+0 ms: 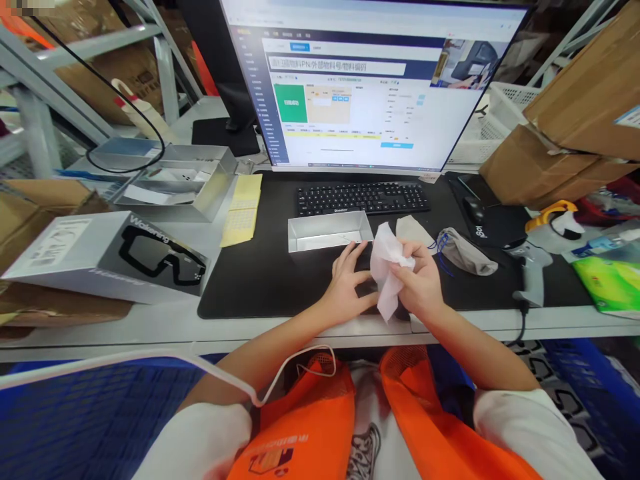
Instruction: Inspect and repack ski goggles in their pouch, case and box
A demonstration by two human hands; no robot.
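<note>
My right hand (pixel 423 277) is closed on a crumpled white tissue (pixel 387 267) that hangs over the black desk mat (pixel 265 280). Just left of it, my left hand (pixel 350 283) has its fingers spread, the fingertips near the lower right edge of an open silver box (pixel 330 232). That box lies below the black keyboard (pixel 360 199). Right of my right hand are a beige piece of cloth (pixel 414 230) and a grey pouch with a blue cord (pixel 466 252).
A monitor (pixel 350 87) stands behind the keyboard. At left are a goggles box (pixel 150 257), yellow sheets (pixel 242 210) and a grey tray (pixel 215 183). A scanner (pixel 533 270), mouse (pixel 473 210) and cardboard boxes (pixel 530 163) are at right. A white cable (pixel 200 363) crosses in front.
</note>
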